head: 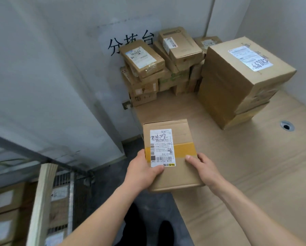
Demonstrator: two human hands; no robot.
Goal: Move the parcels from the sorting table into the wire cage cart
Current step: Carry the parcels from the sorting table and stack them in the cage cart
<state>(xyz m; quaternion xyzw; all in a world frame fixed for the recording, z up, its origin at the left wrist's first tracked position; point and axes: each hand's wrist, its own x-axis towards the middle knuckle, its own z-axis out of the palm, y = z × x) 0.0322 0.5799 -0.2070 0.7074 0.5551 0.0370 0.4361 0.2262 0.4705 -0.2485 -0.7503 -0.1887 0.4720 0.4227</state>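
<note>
A small cardboard parcel (182,173) with a white shipping label and a band of yellow tape is held over the near left corner of the sorting table (255,174). My left hand (143,172) grips its left side, thumb over the label. My right hand (204,169) grips its right side, thumb on top. The wire cage cart (72,192) stands at the lower left with labelled parcels inside. A heap of small parcels (159,68) and a large stacked box (237,80) sit at the back of the table.
Grey walls close in on the left, back and right, with black characters on a sheet behind the heap. An upright cardboard sheet (42,201) leans in the cart. A round cable hole (287,126) pierces the table at right. Dark floor and my shoes show below.
</note>
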